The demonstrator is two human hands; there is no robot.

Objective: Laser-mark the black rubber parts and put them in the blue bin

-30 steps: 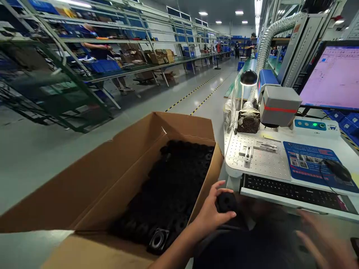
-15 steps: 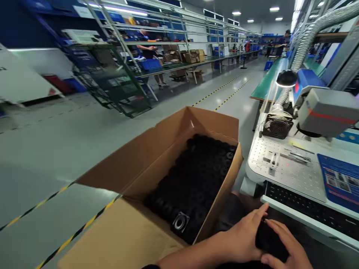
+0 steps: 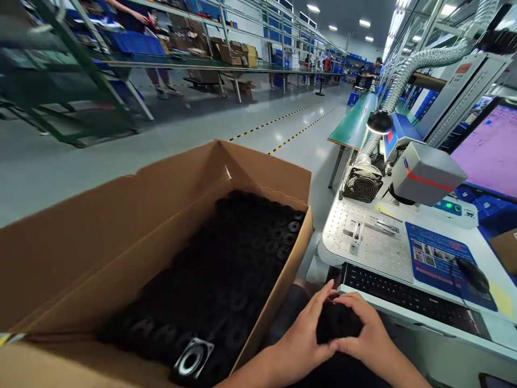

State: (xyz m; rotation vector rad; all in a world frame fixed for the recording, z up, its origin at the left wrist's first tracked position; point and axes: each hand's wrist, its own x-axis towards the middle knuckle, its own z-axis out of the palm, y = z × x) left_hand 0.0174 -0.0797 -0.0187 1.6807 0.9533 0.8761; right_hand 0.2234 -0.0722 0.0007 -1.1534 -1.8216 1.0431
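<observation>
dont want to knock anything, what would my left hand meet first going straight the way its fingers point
Beyond the held black part, the left hand would probably meet the front edge of the keyboard tray, though it may sit low enough to pass underneath; depth is unclear.

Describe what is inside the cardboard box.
Inside the cardboard box lie many dark round pieces, and near the front one with a silvery square frame. Whatever lies beneath this top layer is covered.

Bright ceiling lights (image 3: pixel 364 23) make shiny spots on the floor (image 3: pixel 283 145), the box (image 3: pixel 181 188) is dark inside, and the left side looks blurry
</observation>
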